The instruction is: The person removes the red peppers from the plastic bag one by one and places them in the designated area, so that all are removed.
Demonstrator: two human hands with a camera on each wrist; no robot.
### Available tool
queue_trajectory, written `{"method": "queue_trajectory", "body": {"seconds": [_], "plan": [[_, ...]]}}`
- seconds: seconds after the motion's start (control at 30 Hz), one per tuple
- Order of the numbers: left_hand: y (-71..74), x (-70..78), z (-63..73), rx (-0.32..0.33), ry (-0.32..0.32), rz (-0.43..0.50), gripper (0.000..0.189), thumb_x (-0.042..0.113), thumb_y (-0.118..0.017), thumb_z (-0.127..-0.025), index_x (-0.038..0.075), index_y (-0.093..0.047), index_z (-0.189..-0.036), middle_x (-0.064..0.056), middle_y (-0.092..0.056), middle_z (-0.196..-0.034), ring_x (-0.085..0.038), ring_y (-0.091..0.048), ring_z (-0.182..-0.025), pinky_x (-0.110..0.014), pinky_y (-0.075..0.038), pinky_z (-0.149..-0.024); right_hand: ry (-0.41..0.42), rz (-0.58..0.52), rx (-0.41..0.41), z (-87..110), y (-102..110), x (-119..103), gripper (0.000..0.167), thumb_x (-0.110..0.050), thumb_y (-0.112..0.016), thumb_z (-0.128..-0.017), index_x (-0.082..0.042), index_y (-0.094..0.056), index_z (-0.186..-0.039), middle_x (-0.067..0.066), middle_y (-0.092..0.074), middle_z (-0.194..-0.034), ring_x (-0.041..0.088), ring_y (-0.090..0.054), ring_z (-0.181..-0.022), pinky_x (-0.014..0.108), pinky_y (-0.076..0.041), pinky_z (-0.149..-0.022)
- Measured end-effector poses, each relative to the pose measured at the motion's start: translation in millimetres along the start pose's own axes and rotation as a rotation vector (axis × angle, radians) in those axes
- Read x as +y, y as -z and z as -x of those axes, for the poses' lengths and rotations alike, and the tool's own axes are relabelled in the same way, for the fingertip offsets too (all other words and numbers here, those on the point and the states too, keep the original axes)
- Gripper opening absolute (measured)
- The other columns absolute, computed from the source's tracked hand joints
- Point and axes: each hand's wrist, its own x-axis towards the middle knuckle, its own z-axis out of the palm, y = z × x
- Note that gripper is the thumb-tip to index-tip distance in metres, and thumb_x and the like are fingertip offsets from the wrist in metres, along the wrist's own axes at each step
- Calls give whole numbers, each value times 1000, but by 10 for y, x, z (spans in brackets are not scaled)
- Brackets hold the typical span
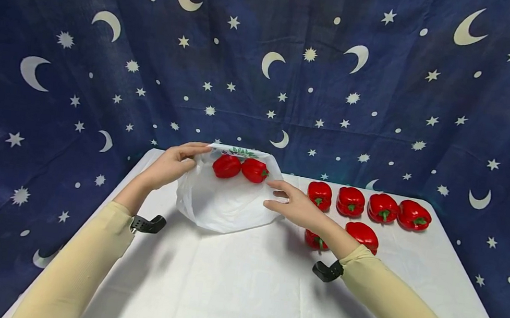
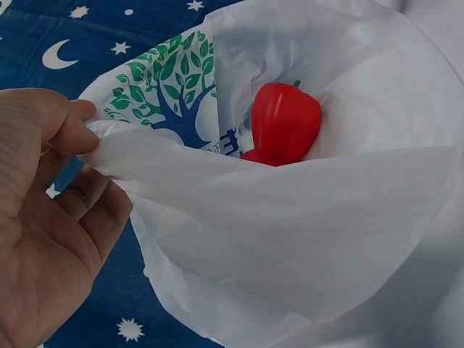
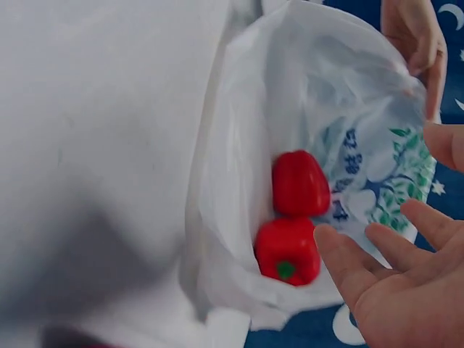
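Note:
A white plastic bag [image 1: 226, 205] with a green leafy print lies spread on the table, its mouth gaping. Inside it, toward the back, are two red bell peppers, the left one [image 1: 226, 167] touching the right one [image 1: 255, 170]. My left hand [image 1: 173, 165] pinches the bag's rim between thumb and fingers; the left wrist view shows this grip at the printed corner. At the bag's right side is my right hand [image 1: 294, 204], fingers spread and holding nothing. In the right wrist view its fingertips [image 3: 326, 235] overlap the bag beside the lower pepper.
Right of the bag, several red bell peppers [image 1: 351, 202] stand in a row along the back of the white table [image 1: 230, 292]. Nearer, a pepper [image 1: 362, 236] and another [image 1: 316, 240] are partly covered by my right forearm. A dark blue moon-and-star cloth [image 1: 247, 63] hangs behind.

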Motion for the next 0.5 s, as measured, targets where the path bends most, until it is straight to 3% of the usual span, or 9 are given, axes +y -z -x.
{"method": "queue_trajectory", "body": {"seconds": [0.2, 0.5], "plan": [[18, -92, -71, 12, 5, -1, 47, 1, -49, -101, 9, -57, -147, -3, -44, -157, -27, -37, -144, -53, -38, -111, 5, 5, 10, -280, -237, -7, 67, -38, -70, -94, -20, -46, -154, 7, -43, -157, 32, -40, -143, 54, -42, -108], [6, -11, -158, 25, 5, -1, 48, 2, -49, -100, 12, -60, -145, 3, -47, -154, -21, -41, -141, -40, -45, -99, 19, 20, 105, -695, -426, 41, 68, -27, -67, -96, -6, -41, -156, 14, -42, -157, 35, -40, -143, 54, -34, -114]]}}
